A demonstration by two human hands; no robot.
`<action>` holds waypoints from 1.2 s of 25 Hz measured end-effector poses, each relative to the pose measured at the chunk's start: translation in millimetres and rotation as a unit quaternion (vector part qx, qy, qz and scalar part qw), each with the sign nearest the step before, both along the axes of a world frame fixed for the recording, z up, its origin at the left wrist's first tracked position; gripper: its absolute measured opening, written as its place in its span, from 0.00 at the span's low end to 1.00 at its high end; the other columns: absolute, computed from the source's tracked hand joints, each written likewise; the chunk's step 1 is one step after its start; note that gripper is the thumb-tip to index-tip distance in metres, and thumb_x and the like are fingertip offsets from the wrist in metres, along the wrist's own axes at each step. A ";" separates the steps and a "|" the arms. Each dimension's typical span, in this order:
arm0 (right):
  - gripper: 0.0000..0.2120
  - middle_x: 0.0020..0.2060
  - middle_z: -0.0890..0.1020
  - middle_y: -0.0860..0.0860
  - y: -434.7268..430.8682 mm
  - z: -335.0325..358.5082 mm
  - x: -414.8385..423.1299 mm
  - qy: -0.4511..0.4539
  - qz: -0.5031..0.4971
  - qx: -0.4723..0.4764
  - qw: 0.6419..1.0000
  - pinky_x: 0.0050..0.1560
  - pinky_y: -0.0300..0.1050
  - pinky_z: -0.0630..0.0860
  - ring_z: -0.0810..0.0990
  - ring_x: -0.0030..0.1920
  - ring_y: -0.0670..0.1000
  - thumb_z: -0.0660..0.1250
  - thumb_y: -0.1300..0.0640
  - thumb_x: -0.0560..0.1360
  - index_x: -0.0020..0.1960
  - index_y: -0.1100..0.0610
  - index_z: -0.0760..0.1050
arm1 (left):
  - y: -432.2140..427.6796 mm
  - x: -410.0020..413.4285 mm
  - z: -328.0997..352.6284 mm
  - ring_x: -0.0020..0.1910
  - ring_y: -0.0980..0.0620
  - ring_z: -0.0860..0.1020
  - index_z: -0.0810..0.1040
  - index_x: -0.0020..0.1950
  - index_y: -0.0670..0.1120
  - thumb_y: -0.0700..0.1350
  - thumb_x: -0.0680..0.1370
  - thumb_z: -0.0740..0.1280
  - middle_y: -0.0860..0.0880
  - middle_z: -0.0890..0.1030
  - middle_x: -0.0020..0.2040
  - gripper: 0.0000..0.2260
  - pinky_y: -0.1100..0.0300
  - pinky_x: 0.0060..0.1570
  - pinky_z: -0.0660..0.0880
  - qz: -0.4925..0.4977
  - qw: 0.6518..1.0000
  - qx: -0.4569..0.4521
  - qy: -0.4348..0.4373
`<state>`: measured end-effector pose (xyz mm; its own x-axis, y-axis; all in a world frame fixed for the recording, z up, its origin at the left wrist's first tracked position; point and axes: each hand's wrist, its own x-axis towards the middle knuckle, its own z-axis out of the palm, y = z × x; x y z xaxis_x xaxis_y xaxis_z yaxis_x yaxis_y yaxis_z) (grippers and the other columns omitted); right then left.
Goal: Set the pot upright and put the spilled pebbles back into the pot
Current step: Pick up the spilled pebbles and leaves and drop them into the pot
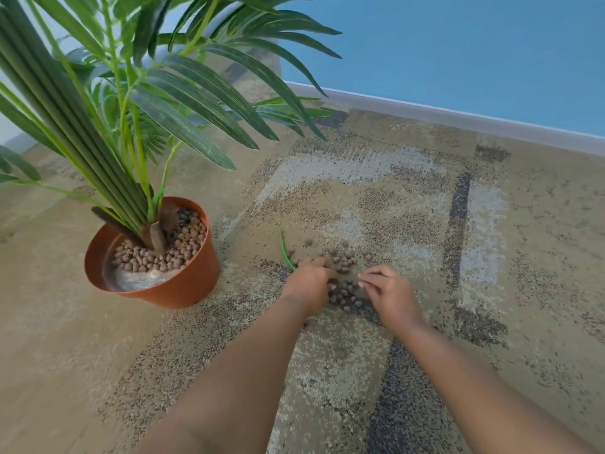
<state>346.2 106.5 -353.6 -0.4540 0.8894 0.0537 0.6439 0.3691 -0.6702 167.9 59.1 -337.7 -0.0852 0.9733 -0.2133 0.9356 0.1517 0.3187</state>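
An orange-brown plastic pot (193, 283) stands upright on the carpet at the left, holding a palm plant (131, 132). Brown clay pebbles fill its far side; white filler shows at the near side. A patch of spilled pebbles (343, 260) lies on the carpet to the right of the pot. My left hand (309, 283) and my right hand (389, 293) rest on the carpet on either side of the near pebbles, fingers curled inward around them. Whether either hand holds pebbles is hidden by the fingers.
A loose green leaf (285, 252) lies on the carpet just left of the spill. The patterned carpet (425, 224) runs to a grey baseboard (458, 116) under a blue wall. Palm fronds hang over the pot and the carpet's far left.
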 end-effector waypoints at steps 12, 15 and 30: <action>0.07 0.49 0.84 0.55 5.4 28.3 -14.2 0.052 -0.092 -0.006 0.994 0.48 0.39 0.72 0.81 0.46 0.52 0.75 0.58 0.71 0.48 0.58 0.85 | -2.2 13.9 25.4 0.62 0.36 0.74 0.76 0.66 0.36 0.34 0.80 0.60 0.36 0.73 0.66 0.15 0.45 0.55 0.78 -0.085 0.982 -0.072 0.151; 0.08 0.50 0.84 0.55 1.0 41.7 -17.3 0.055 -0.095 -0.021 0.994 0.47 0.32 0.69 0.78 0.44 0.49 0.75 0.61 0.70 0.49 0.59 0.84 | -17.0 14.9 31.0 0.57 0.37 0.77 0.78 0.56 0.33 0.35 0.80 0.64 0.35 0.75 0.61 0.08 0.45 0.55 0.79 -0.101 0.977 -0.077 0.172; 0.11 0.42 0.82 0.45 -10.0 141.6 -141.8 0.212 0.086 -0.039 0.973 0.39 0.21 0.72 0.77 0.39 0.34 0.75 0.58 0.70 0.52 0.56 0.83 | -60.2 -101.2 175.6 0.48 0.56 0.79 0.83 0.59 0.45 0.43 0.76 0.73 0.54 0.82 0.50 0.12 0.62 0.54 0.78 0.473 0.717 0.493 -0.137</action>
<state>204.4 96.5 -212.0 -0.5489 0.8107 0.2036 0.2373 0.3847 -0.8920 66.6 -1.1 -162.1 -0.8934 0.1965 0.4040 0.4442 0.2517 0.8599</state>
